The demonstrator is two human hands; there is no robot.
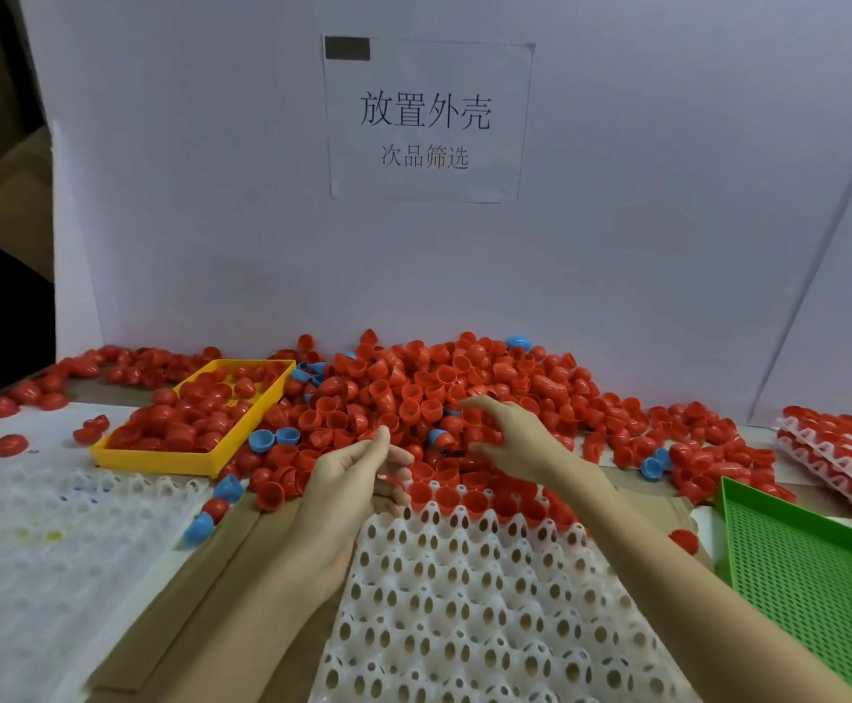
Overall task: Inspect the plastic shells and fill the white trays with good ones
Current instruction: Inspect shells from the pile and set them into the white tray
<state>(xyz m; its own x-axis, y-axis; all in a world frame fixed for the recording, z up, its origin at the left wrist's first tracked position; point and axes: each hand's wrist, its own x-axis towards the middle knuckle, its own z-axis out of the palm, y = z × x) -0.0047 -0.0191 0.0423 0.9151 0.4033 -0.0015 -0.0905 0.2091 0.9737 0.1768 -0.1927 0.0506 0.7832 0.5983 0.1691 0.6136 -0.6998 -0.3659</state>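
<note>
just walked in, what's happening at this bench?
A person is sorting plastic shells by hand. The right hand reaches with spread fingers into the big red shell pile; the left hand hovers at the pile's near edge, seemingly with a red piece at its fingertips. The white tray in front holds shells only along its far row. A yellow bin of shells sits left, a green tray right.

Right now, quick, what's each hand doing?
Left hand: fingers loosely curled over the white tray; whether they hold a shell cannot be told.
Right hand: open, fingers spread over the red shells.
</note>
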